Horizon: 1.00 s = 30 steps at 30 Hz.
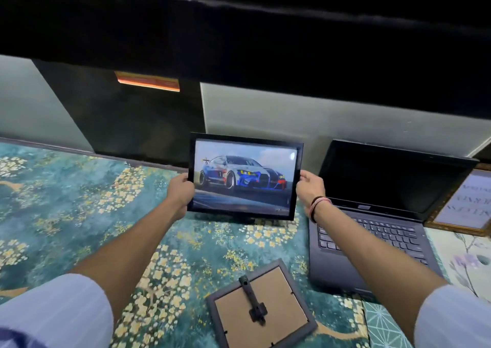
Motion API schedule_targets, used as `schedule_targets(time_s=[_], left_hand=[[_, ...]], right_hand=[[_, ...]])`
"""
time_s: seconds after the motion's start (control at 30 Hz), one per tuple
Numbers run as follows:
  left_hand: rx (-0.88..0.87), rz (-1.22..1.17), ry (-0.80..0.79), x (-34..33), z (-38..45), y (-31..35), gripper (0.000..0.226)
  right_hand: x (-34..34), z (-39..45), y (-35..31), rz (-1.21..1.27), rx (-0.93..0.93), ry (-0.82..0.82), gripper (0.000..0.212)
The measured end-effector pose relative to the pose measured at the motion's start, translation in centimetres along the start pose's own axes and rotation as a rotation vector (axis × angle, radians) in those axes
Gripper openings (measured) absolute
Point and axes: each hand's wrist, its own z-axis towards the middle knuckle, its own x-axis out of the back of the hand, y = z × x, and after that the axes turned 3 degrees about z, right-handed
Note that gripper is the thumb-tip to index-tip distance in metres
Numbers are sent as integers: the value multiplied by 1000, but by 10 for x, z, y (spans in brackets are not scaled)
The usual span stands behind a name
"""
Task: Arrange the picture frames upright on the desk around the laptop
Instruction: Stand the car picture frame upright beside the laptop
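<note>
A black picture frame with a racing car picture [243, 176] is held upright just left of the open laptop [372, 214], its lower edge close above the desk's teal flowered cover [79, 201]. My left hand [183, 190] grips its left edge and my right hand [309, 185] grips its right edge. A grey frame [261, 307] lies face down near the front, its cardboard back and stand showing. A gold frame with text [462, 201] stands upright to the right of the laptop.
A pale wall [318, 113] and a dark panel [132, 119] rise behind the desk, under a black overhang [239, 28]. A floral mat [465, 257] lies at the right by the laptop.
</note>
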Motion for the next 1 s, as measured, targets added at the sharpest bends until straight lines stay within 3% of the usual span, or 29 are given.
schedule_targets(time_s=[0.2, 0.3, 0.43, 0.77, 1.0], left_hand=[[-34, 9, -119, -19, 18, 8, 53], [-47, 6, -137, -25, 26, 5, 61], [-55, 28, -196, -30, 29, 2, 56], [-38, 84, -304, -25, 51, -12, 98], [18, 26, -187, -32, 9, 4, 86]], right_hand=[[5, -35, -62, 110, 27, -61, 56], [6, -29, -53, 131, 5, -95, 65], [5, 4, -18, 112, -49, -132, 77], [-1, -42, -51, 35, -111, -109, 89], [-5, -73, -49, -9, -175, -84, 77]])
